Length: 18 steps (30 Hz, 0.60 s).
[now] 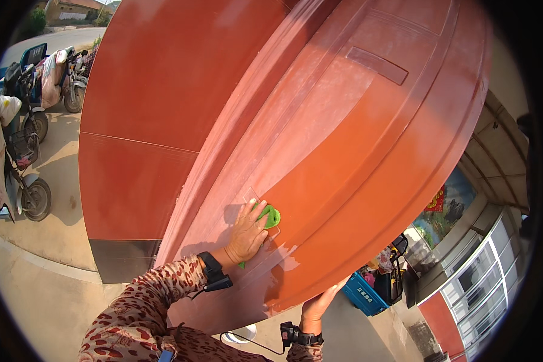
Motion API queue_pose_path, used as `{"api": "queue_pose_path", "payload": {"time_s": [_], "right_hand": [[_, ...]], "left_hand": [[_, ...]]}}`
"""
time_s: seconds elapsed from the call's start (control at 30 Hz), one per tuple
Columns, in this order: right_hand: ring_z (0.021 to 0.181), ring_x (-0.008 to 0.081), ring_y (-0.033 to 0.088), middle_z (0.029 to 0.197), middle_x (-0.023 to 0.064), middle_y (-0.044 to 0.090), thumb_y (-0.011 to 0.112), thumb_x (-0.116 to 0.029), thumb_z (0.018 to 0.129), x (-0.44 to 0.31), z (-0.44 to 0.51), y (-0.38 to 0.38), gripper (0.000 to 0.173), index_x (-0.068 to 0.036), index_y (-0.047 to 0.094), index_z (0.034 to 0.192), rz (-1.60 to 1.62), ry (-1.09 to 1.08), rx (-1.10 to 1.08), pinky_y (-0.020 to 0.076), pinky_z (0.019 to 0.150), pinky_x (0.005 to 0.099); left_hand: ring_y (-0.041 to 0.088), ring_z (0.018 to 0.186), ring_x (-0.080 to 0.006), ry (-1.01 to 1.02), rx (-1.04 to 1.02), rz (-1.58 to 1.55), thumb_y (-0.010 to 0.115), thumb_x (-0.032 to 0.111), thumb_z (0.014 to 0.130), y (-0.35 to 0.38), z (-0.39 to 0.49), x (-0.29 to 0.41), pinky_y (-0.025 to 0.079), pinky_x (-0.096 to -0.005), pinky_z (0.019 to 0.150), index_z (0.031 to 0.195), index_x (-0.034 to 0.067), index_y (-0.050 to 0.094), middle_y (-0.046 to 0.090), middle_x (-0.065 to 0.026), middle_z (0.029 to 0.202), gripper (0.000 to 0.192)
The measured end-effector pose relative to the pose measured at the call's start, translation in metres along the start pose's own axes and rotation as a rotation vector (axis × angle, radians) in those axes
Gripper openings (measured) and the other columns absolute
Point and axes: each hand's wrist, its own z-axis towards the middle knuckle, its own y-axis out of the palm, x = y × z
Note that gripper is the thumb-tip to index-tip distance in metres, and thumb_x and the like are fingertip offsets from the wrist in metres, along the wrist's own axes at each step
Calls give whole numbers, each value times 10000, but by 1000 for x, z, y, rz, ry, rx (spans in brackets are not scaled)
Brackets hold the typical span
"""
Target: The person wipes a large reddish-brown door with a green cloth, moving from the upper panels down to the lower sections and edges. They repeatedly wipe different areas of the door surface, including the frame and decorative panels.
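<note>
Before me stands a large red door with raised moulding (pixel 326 190), its edges bent by the lens. My left hand (pixel 249 233) lies on its face, fingers spread over a folded green cloth (pixel 270 218) pressed against the surface. Left of the cloth the face looks pale and dusty. To its right it shows a brighter, glossy orange-red with an uneven border. At the door's lower right edge is my right hand (pixel 317 304), fingers extended along the edge. Part of that hand is hidden behind the door, and nothing is seen in it.
A plain red panel with a dark lower band (pixel 126 260) adjoins the moulding on the left. Below the door is a white bucket (pixel 244 334), partly hidden. Several motor tricycles (pixel 34 199) stand at the left. A blue cargo box (pixel 364 294) with loaded goods and a windowed building (pixel 479 276) are at right.
</note>
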Motion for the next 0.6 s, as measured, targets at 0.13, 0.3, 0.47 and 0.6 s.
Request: {"api": "queue_pose_path", "payload": {"time_s": [0.13, 0.3, 0.47, 0.6], "right_hand": [[1417, 275, 171, 1556, 130, 103, 366, -528, 958, 4, 0, 0, 793, -34, 68, 1502, -8, 24, 42, 147, 1144, 408], [1414, 274, 185, 1558, 124, 108, 369, -543, 949, 8, -3, 0, 802, -44, 74, 1503, 64, 29, 33, 157, 1142, 414], [1414, 274, 194, 1557, 101, 128, 349, -570, 941, 14, -4, 2, 810, -44, 92, 1501, 114, 26, 60, 165, 1144, 427], [1417, 257, 175, 1554, 98, 129, 329, -541, 966, 16, -6, -1, 759, -66, 85, 1507, 137, 0, 9, 156, 1145, 416]], "left_hand": [[212, 1389, -427, -96, 6, -22, 431, 241, 945, 7, -45, -16, 157, -554, 1112, 1297, -11, 483, 298, -191, 1489, 436], [202, 1392, -433, -104, 44, 20, 450, 195, 949, 11, -53, -22, 179, -550, 1109, 1309, -15, 470, 277, -198, 1499, 417], [237, 1377, -442, -173, 100, -38, 473, 141, 940, 12, -54, -18, 199, -478, 1126, 1316, -34, 459, 311, -220, 1476, 416], [226, 1387, -426, -299, 177, -24, 434, 138, 961, 14, -61, -8, 191, -464, 1132, 1355, -40, 415, 300, -221, 1481, 433]]}}
